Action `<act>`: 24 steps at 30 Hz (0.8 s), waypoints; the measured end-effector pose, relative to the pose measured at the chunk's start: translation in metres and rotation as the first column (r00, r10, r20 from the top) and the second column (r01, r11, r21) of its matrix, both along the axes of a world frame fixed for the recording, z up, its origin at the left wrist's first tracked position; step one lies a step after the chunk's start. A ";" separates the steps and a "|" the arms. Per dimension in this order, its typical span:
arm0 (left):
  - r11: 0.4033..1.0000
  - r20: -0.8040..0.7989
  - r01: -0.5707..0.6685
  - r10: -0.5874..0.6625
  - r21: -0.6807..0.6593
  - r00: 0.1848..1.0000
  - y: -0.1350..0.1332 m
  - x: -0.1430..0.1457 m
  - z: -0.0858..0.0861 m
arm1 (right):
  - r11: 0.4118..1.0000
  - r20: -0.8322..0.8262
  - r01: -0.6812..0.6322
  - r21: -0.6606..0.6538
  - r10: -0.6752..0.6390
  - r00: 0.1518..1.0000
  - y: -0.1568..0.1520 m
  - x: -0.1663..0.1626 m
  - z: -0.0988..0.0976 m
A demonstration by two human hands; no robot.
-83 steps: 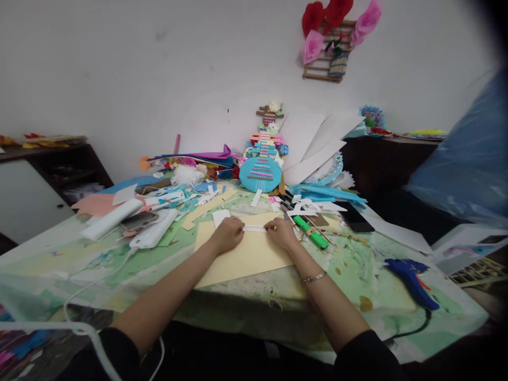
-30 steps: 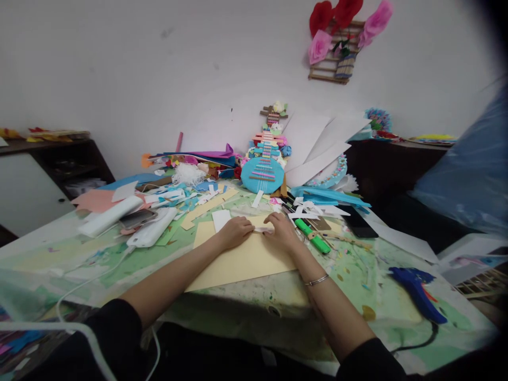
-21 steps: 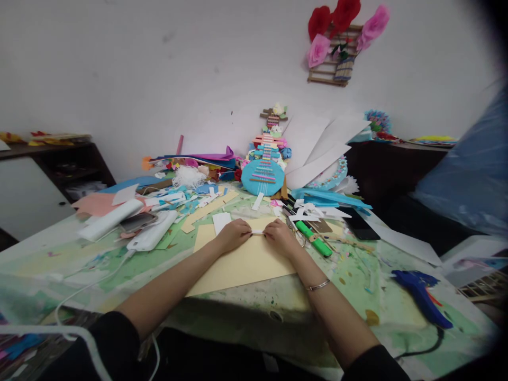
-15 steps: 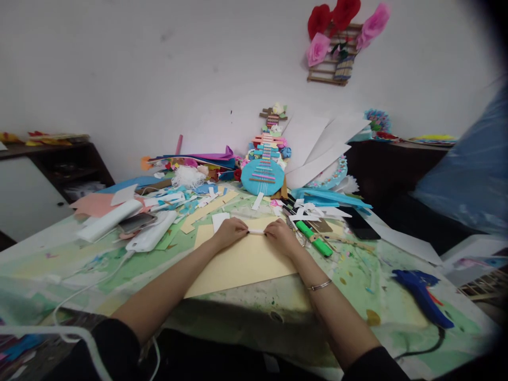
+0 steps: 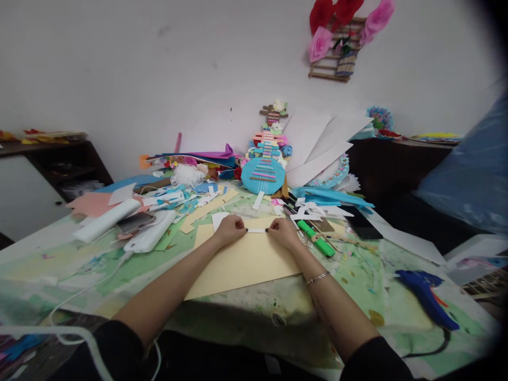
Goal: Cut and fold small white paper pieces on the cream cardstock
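Note:
A narrow white paper strip [image 5: 256,230] stretches sideways between my two hands. My left hand [image 5: 230,229] pinches its left end between thumb and fingers. At the other end my right hand [image 5: 282,232] grips it the same way. Both hands are low over a cream sheet of card [image 5: 242,264], which lies flat at the table's near edge. A small white paper piece [image 5: 218,219] sticks out behind my left hand. Just right of my right hand lies a green glue bottle or marker [image 5: 316,238]; which one I cannot tell.
A blue paper lute-like instrument [image 5: 263,175] leans at the back. Paper scraps, a white power strip [image 5: 150,233] and a dark phone [image 5: 363,223] lie around. A blue glue gun [image 5: 428,297] rests at right, its cord trailing off the near side.
The hands have drawn slightly apart, and a little more of the white strip shows between them. The whole view has shifted slightly; the table's things stay in place.

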State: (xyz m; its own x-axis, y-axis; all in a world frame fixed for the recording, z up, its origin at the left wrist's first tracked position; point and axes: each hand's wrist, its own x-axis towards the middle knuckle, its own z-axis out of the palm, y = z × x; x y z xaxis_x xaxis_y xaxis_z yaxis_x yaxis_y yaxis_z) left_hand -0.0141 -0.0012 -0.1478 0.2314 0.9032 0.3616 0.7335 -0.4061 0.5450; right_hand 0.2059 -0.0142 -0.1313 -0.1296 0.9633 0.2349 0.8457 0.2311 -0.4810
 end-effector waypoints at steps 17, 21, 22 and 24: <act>0.979 -0.083 0.205 -0.206 -0.021 0.975 -0.008 -0.004 0.014 | 0.987 -0.045 -0.160 0.023 0.160 0.986 -0.003 0.004 0.000; 0.974 -0.047 0.223 -0.224 -0.030 0.973 -0.008 -0.006 0.013 | 0.982 -0.071 -0.189 0.021 0.190 0.979 -0.004 0.005 -0.001; 0.972 -0.042 0.233 -0.235 -0.029 0.971 -0.009 -0.006 0.013 | 0.980 -0.073 -0.199 0.019 0.200 0.977 -0.004 0.006 -0.001; 0.963 -0.030 0.269 -0.269 -0.015 0.963 -0.009 -0.006 0.012 | 0.976 -0.075 -0.216 0.015 0.217 0.973 -0.005 0.006 0.000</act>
